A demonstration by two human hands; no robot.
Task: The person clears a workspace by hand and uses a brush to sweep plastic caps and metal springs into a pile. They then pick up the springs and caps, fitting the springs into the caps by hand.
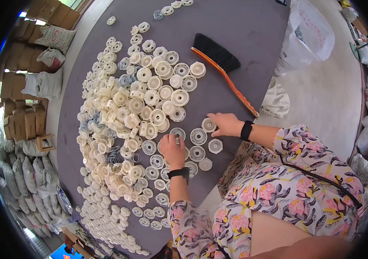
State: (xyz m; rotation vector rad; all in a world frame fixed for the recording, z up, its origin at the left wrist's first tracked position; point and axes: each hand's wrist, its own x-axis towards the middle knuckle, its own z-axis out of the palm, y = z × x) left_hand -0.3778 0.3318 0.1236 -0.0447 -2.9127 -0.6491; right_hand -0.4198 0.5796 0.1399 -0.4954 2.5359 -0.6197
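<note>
My right hand (228, 124) reaches in from the right. Its thumb and fingers close on the edge of a round white plastic part (208, 125) lying on the grey table. Over the front of the pile, my left hand (172, 151) is bent with its fingertips drawn together beside a pale plastic ring (177, 133). Something small shows at those fingertips, too little of it to name. Between and below the hands lie several separate parts, among them a wide ringed disc (198, 137), another ringed disc (197, 153) and a hexagonal-edged part (215, 146).
A large heap of cream plastic parts (119, 99) covers the table's middle, with metal coil springs (113, 154) among it. Smaller white pieces (102, 211) spread at lower left. A black-bristled brush (216, 54) with an orange handle lies beyond my right hand. Sacks (20, 172) and cartons stand left.
</note>
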